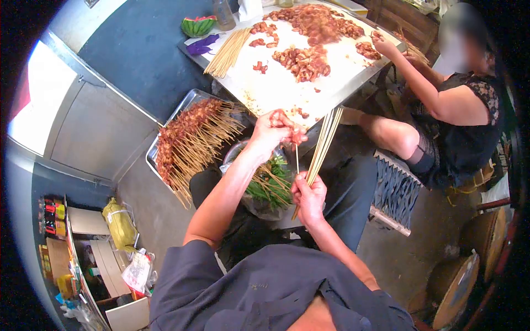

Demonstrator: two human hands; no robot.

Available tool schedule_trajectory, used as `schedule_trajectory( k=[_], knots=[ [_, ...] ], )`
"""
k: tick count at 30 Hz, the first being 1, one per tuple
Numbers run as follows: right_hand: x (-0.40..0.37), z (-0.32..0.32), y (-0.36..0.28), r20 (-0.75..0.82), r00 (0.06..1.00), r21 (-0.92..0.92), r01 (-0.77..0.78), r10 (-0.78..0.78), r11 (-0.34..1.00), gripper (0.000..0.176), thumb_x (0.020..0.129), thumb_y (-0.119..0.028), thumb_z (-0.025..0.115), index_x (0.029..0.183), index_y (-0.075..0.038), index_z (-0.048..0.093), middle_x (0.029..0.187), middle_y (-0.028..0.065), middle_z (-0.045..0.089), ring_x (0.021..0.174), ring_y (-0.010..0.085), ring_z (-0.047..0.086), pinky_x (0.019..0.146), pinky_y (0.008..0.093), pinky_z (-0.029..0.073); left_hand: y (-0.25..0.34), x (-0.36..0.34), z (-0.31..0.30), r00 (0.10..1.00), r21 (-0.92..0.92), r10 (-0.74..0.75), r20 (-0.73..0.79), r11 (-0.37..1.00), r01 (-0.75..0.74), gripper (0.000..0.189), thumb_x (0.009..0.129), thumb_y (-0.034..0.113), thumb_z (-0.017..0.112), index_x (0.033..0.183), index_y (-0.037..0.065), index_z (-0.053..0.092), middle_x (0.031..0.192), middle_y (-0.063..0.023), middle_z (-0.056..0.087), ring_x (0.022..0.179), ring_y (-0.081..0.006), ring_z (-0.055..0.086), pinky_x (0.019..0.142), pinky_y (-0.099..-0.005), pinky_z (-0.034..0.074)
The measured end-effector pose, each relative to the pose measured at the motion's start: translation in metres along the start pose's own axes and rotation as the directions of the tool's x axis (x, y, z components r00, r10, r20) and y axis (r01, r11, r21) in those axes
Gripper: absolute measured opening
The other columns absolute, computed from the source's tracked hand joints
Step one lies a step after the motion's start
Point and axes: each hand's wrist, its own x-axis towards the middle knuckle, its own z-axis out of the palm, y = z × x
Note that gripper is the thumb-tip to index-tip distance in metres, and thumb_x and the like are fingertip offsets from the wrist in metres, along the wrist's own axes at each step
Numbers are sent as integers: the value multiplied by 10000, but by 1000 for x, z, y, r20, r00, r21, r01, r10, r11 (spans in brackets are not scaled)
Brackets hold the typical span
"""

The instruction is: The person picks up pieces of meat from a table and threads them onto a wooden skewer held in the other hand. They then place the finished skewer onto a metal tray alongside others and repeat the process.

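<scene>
My left hand pinches red meat pieces at the top of one thin stick, just off the table's near corner. Below and to the right, my right hand is closed round a bundle of bare wooden skewers and the lower part of that single stick. Under my forearm a bowl of green leaves with sticks on it is partly hidden. A metal tray at the left holds many meat skewers. Meat piles lie on the white table.
A co-worker sits at the right, hands at the table edge. Bare sticks, a purple cloth and a cut watermelon are at the table's left. A woven stool stands at the right.
</scene>
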Motion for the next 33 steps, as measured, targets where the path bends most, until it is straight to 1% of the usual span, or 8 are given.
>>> schedule_trajectory(
  k=[4, 8, 12, 15, 19, 26, 28, 33],
  knots=[
    [15, -3, -10, -10, 998, 65, 65, -64, 996, 52, 880, -116, 549, 836, -91, 534, 586, 3, 512, 405, 32, 334, 353, 183, 246, 22, 21, 3, 980, 50, 78, 182, 995, -88, 65, 764, -60, 515, 775, 4, 514, 739, -129, 628, 675, -213, 639, 617, -336, 528],
    [19, -7, -15, -16, 996, 44, 85, -84, 995, 48, 878, -117, 551, 843, -89, 534, 593, 1, 513, 413, 33, 340, 359, 181, 249, 26, 102, -11, 901, 441, 434, -23, 813, -380, 69, 715, 3, 522, 739, 26, 582, 696, -54, 617, 667, -126, 599, 645, -267, 477],
    [13, -9, -6, -18, 998, 45, 68, -68, 997, 42, 885, -110, 543, 861, -84, 521, 611, 12, 507, 411, 36, 326, 364, 178, 242, 36, 165, -3, 791, 880, 608, 72, 334, -337, 257, 672, 105, 605, 925, 62, 629, 828, -125, 652, 772, -236, 641, 702, -327, 498],
    [12, -14, -5, -34, 996, 18, 79, -79, 997, 50, 883, -116, 548, 856, -84, 521, 606, 13, 508, 408, 36, 325, 366, 179, 239, 44, 192, 12, 884, 991, 447, 134, -39, -131, 360, 660, 161, 637, 1007, 68, 616, 925, -143, 644, 897, -286, 615, 771, -373, 484],
    [13, -18, -8, -52, 997, 0, 48, -48, 999, 48, 881, -110, 544, 851, -87, 515, 602, 11, 508, 406, 31, 320, 363, 179, 229, 40, 205, 11, 873, 960, 401, 277, -151, -236, 341, 664, 151, 627, 992, 59, 609, 923, -133, 643, 887, -290, 611, 775, -381, 479],
    [12, -17, -6, -51, 999, 46, 13, -11, 999, 51, 877, -104, 540, 844, -92, 503, 599, 10, 506, 406, 30, 329, 357, 179, 230, 31, 174, -25, 936, 961, 238, 259, 34, -275, 232, 694, 72, 584, 916, 6, 570, 810, -91, 647, 713, -267, 621, 655, -361, 497],
    [9, -18, -2, -54, 999, 43, 6, -4, 999, 49, 877, -101, 538, 845, -92, 502, 598, 10, 505, 406, 31, 332, 356, 180, 232, 25, 155, -37, 955, 644, 295, 8, 729, -230, 119, 745, 24, 537, 862, 6, 547, 768, -79, 632, 664, -222, 621, 591, -316, 499],
    [7, -20, 5, -32, 999, 1, -16, 16, 1000, 48, 878, -95, 534, 845, -93, 499, 594, 10, 503, 407, 30, 338, 352, 183, 238, 29, 96, -40, 993, 236, 101, -58, 968, -85, 165, 812, -31, 437, 963, 11, 488, 827, -139, 626, 707, -237, 644, 581, -279, 516]
  ],
)
